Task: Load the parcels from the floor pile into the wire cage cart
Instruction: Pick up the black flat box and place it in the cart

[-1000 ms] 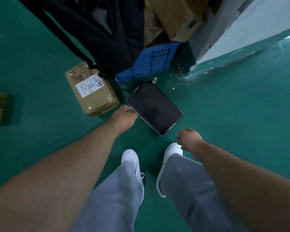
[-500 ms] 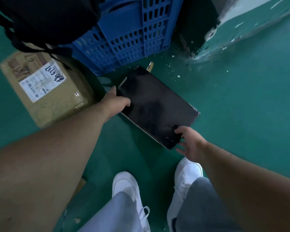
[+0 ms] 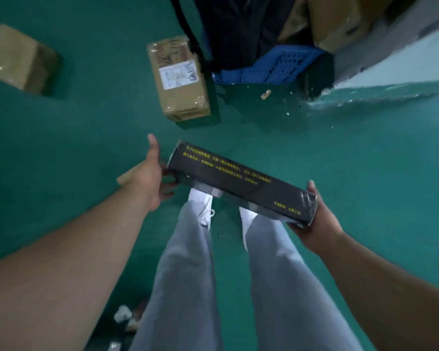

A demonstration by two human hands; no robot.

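Observation:
A flat black box (image 3: 241, 181) with yellow print on its side is held tilted above my feet, off the green floor. My left hand (image 3: 150, 178) holds its left end, thumb up and fingers under the edge. My right hand (image 3: 314, 219) grips its right end from below. A taped brown parcel (image 3: 180, 79) with a white label lies on the floor beyond the box. A second brown parcel (image 3: 20, 59) lies at the far left. No wire cage cart is in view.
A blue plastic crate (image 3: 271, 67) stands at the back under a black bag (image 3: 233, 29) and cardboard boxes (image 3: 335, 19). A grey wall base (image 3: 390, 77) runs along the right. Crumpled scraps (image 3: 127, 317) lie behind my left leg.
The black box has come up off the floor between both hands and tilted onto its edge. I have straightened up, so the floor and parcels look farther away.

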